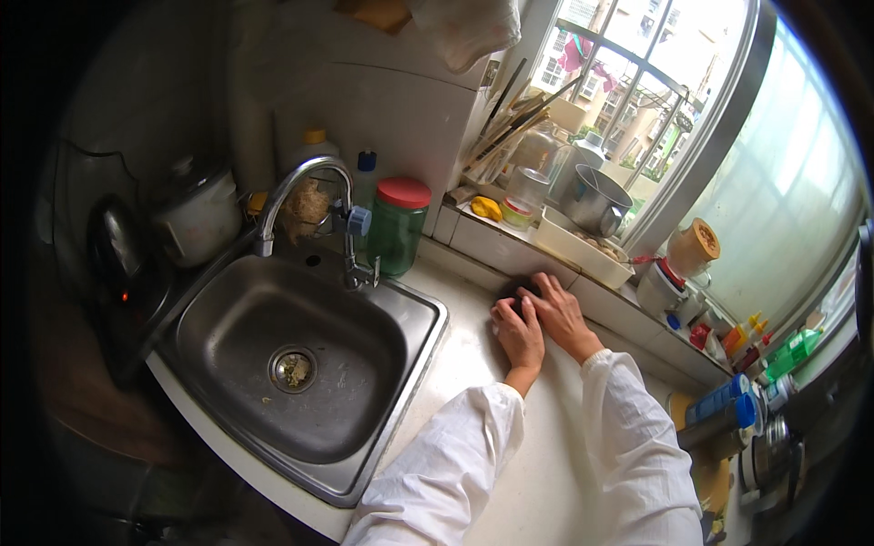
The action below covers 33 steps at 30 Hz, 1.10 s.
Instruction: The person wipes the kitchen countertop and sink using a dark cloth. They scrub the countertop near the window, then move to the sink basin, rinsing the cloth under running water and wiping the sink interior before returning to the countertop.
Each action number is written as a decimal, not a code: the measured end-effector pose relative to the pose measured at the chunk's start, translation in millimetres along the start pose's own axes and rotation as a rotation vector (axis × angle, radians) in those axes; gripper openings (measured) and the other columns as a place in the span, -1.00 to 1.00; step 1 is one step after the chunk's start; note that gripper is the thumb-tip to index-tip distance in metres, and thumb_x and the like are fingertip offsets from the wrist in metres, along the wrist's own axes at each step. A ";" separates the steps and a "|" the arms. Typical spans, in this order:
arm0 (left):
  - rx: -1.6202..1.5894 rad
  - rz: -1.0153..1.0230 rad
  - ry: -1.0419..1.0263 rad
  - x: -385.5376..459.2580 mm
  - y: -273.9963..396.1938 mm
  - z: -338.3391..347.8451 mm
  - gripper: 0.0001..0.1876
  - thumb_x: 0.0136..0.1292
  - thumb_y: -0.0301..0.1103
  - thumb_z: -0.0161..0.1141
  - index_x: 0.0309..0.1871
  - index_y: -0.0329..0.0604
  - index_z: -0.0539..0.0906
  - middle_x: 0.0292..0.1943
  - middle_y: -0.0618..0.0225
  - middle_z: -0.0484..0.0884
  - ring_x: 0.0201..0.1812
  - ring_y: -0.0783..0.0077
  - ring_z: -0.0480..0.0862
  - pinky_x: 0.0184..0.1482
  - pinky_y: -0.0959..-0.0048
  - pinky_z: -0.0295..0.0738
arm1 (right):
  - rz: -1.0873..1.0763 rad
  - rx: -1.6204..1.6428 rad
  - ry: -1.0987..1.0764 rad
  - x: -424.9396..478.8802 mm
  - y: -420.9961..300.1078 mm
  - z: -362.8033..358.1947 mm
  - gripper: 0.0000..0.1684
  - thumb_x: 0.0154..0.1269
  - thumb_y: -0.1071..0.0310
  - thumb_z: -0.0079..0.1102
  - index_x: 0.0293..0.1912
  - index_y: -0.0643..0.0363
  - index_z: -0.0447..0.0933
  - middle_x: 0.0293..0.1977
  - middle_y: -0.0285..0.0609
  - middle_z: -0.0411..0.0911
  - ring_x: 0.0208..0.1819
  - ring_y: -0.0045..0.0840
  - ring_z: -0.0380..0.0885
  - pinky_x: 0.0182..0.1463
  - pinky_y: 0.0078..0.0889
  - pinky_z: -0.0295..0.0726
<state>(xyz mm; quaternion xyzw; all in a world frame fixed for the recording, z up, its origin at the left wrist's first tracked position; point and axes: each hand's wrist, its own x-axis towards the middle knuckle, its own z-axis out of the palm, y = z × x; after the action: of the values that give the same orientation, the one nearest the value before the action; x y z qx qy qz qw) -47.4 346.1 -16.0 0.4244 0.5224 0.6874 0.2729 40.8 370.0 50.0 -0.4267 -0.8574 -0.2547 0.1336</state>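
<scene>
My left hand (520, 333) and my right hand (561, 310) are close together at the back of the pale countertop (471, 341), by the tiled ledge. Their fingers curl over a dark object (513, 289), possibly round. Most of it is hidden under the fingers, so its kind cannot be told. White sleeves cover both forearms down to the wrists. Left of my hands is a stainless steel sink (341, 382) with scraps of food in its drain strainer (293, 369).
A curved chrome faucet (307, 164) rises behind the sink, beside a green jar with a red lid (399, 228). Along the window ledge stand a metal pot (594, 198), a white tray (580, 249) and glass jars. Several bottles (724, 406) crowd the right side.
</scene>
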 end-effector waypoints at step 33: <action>-0.156 0.009 0.100 -3.6 3.8 15.3 -0.30 0.65 0.05 -0.02 0.49 -0.48 0.26 0.37 -0.34 0.36 0.38 -0.32 0.40 0.42 -0.02 0.33 | 0.047 0.084 0.106 22.6 -15.3 26.3 -0.54 0.31 0.13 0.24 0.19 -0.06 0.62 0.22 -0.02 0.43 0.20 -0.12 0.50 0.09 -0.15 0.71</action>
<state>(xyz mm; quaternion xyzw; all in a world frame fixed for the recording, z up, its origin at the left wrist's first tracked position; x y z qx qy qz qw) -32.1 349.5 -12.0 0.3691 0.4782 0.7478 0.2756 14.7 391.7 33.2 -0.4267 -0.8487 -0.2377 0.2026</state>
